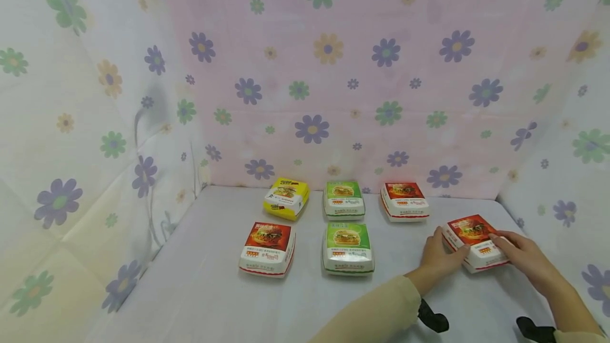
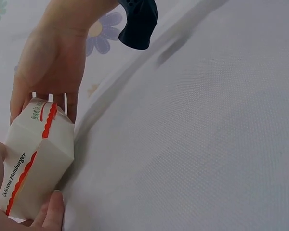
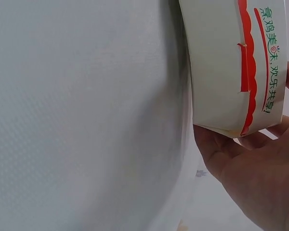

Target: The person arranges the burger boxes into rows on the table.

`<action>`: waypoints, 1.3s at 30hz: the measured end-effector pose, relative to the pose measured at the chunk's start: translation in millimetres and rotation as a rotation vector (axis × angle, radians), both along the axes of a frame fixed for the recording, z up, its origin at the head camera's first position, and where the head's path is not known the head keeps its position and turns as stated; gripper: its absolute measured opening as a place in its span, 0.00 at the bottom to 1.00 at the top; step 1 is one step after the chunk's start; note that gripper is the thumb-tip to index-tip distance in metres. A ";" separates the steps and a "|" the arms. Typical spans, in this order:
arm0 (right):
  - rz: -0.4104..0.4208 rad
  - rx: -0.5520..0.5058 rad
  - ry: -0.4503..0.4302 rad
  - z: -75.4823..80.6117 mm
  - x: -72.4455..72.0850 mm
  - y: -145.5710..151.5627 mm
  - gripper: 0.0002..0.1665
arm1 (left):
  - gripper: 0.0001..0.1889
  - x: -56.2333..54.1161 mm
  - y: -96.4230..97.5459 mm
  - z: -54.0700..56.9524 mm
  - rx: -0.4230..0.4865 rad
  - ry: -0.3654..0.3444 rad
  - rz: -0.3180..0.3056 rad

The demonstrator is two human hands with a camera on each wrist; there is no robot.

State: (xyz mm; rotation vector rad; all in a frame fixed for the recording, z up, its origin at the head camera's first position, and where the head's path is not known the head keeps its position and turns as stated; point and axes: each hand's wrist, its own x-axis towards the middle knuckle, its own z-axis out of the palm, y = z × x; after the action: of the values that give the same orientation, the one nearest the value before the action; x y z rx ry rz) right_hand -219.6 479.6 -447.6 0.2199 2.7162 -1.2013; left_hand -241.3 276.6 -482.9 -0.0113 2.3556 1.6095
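Note:
A red-and-white hamburger box [image 1: 476, 242] is between both hands at the right of the table, turned at an angle to the others. My left hand [image 1: 438, 258] grips its left side, the thumb on the near edge. On the opposite side my right hand [image 1: 529, 261] holds it, thumb on the lid and fingers down the side. The left wrist view shows the box's white side with a red scalloped stripe, left fingertips [image 2: 53, 211] at its lower edge. In the right wrist view, right fingers [image 3: 216, 147] reach under the box's end.
Behind stand a yellow box [image 1: 287, 198], a green-and-white box [image 1: 344, 201] and a red-and-white box [image 1: 405, 202]. Nearer are another red-and-white box [image 1: 268, 249] and a green-and-white box [image 1: 348, 249]. Flowered cloth [image 1: 352, 68] walls surround the white table [image 1: 200, 285].

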 end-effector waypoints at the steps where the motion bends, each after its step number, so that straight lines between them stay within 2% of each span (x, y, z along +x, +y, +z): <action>1: -0.001 0.001 0.002 0.7 0.6 -0.8 0.48 | 0.36 0.5 -1.0 0.7 0.011 0.000 -0.004; 9: 0.007 0.045 0.034 7.0 4.7 -5.7 0.47 | 0.36 1.4 -7.4 6.7 0.079 -0.018 -0.020; 17: 0.010 0.032 0.049 13.0 7.3 -14.3 0.46 | 0.35 1.5 -17.0 14.3 0.122 -0.012 -0.011; 25: 0.029 -0.027 0.086 16.1 11.7 -25.9 0.45 | 0.35 1.7 -35.9 25.2 0.161 0.012 -0.035; 32: 0.054 -0.081 0.117 16.2 15.7 -33.0 0.44 | 0.35 0.7 -48.2 26.7 0.165 0.018 -0.038; 39: 0.078 -0.143 0.120 16.9 20.3 -42.1 0.43 | 0.36 5.8 -60.7 31.0 0.152 0.007 -0.033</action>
State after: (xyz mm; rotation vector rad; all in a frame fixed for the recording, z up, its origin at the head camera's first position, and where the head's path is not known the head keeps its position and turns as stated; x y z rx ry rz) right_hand -199.3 437.6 -430.7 0.0244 2.6938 -1.4217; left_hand -235.4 215.9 -452.0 0.0644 2.2206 1.7700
